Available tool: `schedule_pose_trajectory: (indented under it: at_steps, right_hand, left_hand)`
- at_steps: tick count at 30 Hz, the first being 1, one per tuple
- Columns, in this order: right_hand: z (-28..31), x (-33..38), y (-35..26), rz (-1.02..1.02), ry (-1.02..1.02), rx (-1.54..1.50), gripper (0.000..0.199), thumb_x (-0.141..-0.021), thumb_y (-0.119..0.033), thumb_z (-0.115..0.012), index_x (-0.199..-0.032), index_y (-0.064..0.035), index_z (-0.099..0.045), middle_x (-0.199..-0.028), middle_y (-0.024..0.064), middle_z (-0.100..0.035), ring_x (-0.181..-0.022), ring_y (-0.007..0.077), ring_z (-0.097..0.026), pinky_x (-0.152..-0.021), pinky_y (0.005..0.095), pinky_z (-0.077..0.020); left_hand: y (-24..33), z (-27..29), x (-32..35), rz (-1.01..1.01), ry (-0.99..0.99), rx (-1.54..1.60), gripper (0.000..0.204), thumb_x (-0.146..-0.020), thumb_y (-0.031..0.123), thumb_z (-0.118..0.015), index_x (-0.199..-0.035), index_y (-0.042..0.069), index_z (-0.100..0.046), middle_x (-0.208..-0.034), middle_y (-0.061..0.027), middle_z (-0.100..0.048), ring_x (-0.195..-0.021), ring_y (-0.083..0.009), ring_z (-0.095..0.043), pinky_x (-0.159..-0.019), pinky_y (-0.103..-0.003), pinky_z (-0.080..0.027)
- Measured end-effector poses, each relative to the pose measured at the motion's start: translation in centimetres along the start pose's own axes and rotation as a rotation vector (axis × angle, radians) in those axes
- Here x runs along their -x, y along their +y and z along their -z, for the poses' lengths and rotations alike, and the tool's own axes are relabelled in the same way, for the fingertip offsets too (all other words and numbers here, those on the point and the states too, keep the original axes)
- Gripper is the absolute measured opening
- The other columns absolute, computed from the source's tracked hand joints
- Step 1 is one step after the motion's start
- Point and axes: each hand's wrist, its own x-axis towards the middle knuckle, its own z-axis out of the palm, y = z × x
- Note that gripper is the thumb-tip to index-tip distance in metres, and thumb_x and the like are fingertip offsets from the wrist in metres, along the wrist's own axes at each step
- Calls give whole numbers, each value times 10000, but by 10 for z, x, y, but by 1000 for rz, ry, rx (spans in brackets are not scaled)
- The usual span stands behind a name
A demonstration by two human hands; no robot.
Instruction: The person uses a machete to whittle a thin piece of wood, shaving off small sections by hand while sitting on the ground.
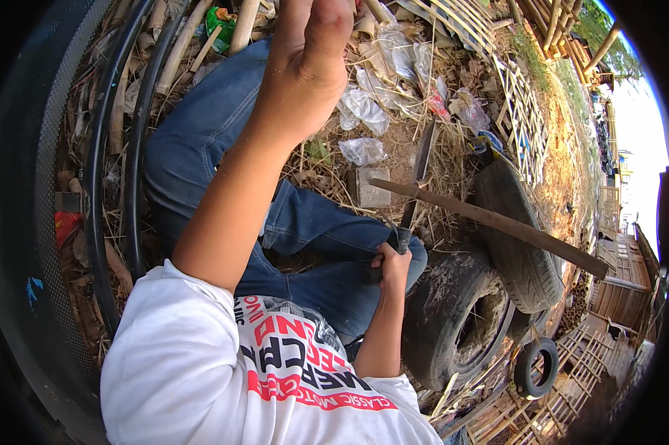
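My right hand [391,265] is closed round the dark handle of a machete [424,152], beside my bent knee. The long blade points away from me over the littered ground. A long brown strip of wood or bamboo [497,221] crosses the blade, with one end over a grey block [371,188] and the other stretching past the tyres to the right. My left hand [316,55] is raised, large and close, at the top edge. Its fingers are partly cut off by the frame, so whether it holds anything does not show.
Old tyres [453,319] stand on my right, with a smaller tyre [536,368] farther off. Clear plastic bags [362,111] and dry straw litter the ground. Woven bamboo lattice [523,119] lies beyond. Black curved tubes [97,163] and a dark mesh panel [23,222] are on my left.
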Motion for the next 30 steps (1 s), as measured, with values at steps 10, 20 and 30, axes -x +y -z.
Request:
schedule_pose_trajectory:
  at_steps: [10, 20, 30]
  right_hand:
    - [12, -4, 21, 241, 232, -312, 120, -759, -115, -649, -714, -67, -548, -562, 43, -555, -407, 146, -486, -424, 291, -403]
    - [2, 17, 7, -63, 37, 149, 140, -752, -140, -668, -697, -59, -567, -534, 39, -543, -400, 145, -476, -420, 279, -393]
    - [-9, 12, 31, 121, 6, -135, 140, -752, -147, -667, -727, -56, -564, -563, 52, -553, -409, 150, -482, -421, 284, -393]
  left_hand:
    - [-18, -118, 177, -382, -890, -244, 1240, -516, 743, -691, -1486, 140, -209, -1353, -148, -423, -1364, -344, -324, -1115, -650, -107]
    - [-78, -125, 244, -418, -1140, -388, 625, -745, 597, -628, -1182, 149, -617, -1171, -45, -563, -1322, -276, -381, -1117, -658, -129]
    - [-49, -93, 184, -368, -699, -591, 245, -739, 267, -736, -930, 164, -622, -958, -21, -563, -984, -233, -527, -859, -429, -351]
